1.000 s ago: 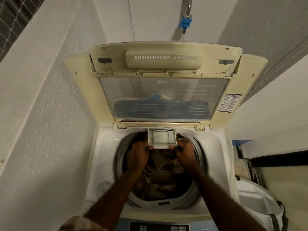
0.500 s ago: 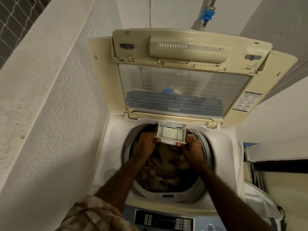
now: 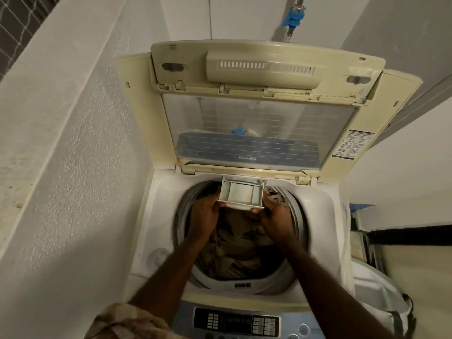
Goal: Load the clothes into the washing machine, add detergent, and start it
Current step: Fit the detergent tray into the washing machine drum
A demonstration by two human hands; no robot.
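On drawer [image 3: 241, 195]: left hand [image 3: 205, 216], right hand [image 3: 276, 219]

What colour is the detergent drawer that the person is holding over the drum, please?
The detergent drawer is white, greyish inside; the head view shows it.

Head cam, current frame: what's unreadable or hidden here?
Head view only:
detergent drawer: contents unclear, pale and small.
left hand, right hand: fingers hidden beneath the drawer they grip.
clothes: depth of load hidden by forearms and shadow.
control panel: lower part cut by bottom edge; labels too small.
lid sticker: text too small.
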